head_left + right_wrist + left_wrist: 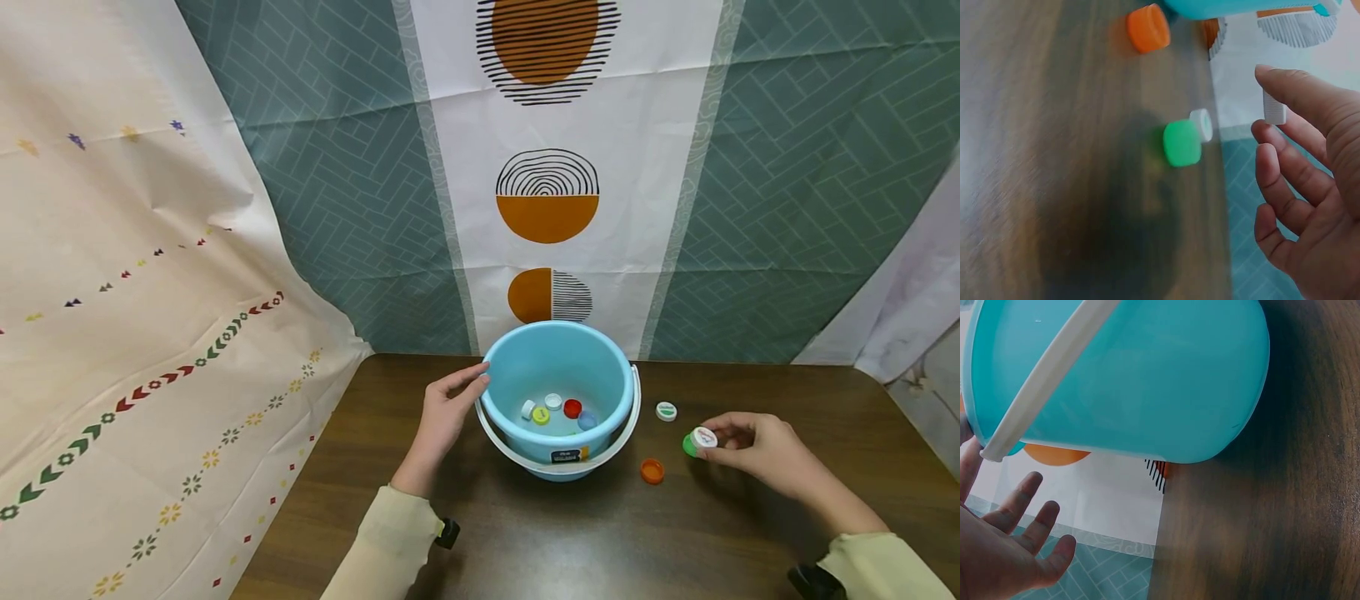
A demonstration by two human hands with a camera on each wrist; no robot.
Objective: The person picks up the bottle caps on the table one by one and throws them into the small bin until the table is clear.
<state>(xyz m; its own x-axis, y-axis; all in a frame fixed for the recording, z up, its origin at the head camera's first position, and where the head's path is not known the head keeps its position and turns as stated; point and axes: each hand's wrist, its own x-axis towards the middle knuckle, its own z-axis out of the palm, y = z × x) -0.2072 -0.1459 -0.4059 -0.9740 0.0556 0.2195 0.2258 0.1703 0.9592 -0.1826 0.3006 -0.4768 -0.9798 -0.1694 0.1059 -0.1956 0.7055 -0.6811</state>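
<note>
A light blue bucket [557,354] with a white handle [525,458] stands on the table. My left hand [444,408] pinches its left rim with thumb and forefinger, while the other fingers spread away from the wall. Inside lie several bottle caps, among them a red cap [572,408] and a yellow cap [541,415]. My right hand [765,454] pinches a white bottle cap [1274,109] between thumb and fingers, held above the table. Below it rests a green cap [1182,143], with another white cap [666,411] farther back. An orange cap [652,472] sits right of the bucket.
The brown wooden table [570,542] ends at a hanging cloth [360,167] with teal and white panels behind it. On the left, a cream patterned cloth [150,292] drapes down along the table's edge.
</note>
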